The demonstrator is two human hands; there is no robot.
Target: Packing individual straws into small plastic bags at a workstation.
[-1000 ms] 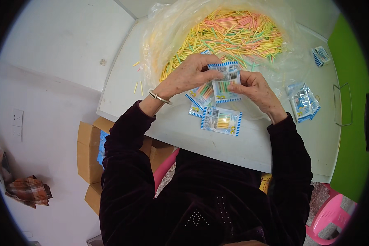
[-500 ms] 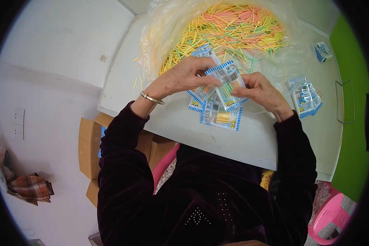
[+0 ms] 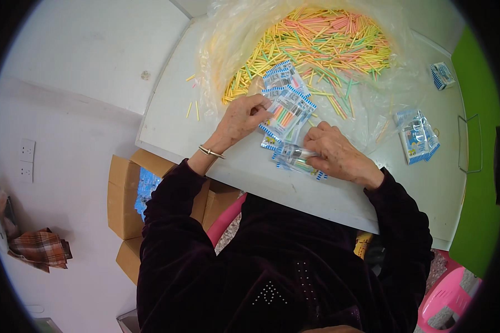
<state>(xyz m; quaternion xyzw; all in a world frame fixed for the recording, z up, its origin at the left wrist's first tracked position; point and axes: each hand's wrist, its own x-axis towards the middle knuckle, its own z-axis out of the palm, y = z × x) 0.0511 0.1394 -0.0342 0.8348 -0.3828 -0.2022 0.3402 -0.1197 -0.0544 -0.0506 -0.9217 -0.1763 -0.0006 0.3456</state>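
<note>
White tabletop (image 3: 216,100) fills the upper centre of the head view, its edges bent by the fisheye lens and its far side cut off at the top. On it lies a clear plastic sheet (image 3: 383,94) carrying a heap of thin coloured sticks (image 3: 316,44) in yellow, pink, orange and green; the sheet's outline is hard to trace. The left hand (image 3: 240,117) pinches the edge of a blue-bordered packet (image 3: 288,111) holding sticks, just in front of the heap. The right hand (image 3: 336,152) presses down, fingers curled, on a flat packet (image 3: 294,158) lying on the table; its fingertips are partly hidden, so the grip cannot be confirmed. More packets (image 3: 416,136) lie well apart to the right, another (image 3: 442,75) near the far corner. Cardboard boxes (image 3: 125,194) stand below the table edge, partly covered by the left sleeve.
</note>
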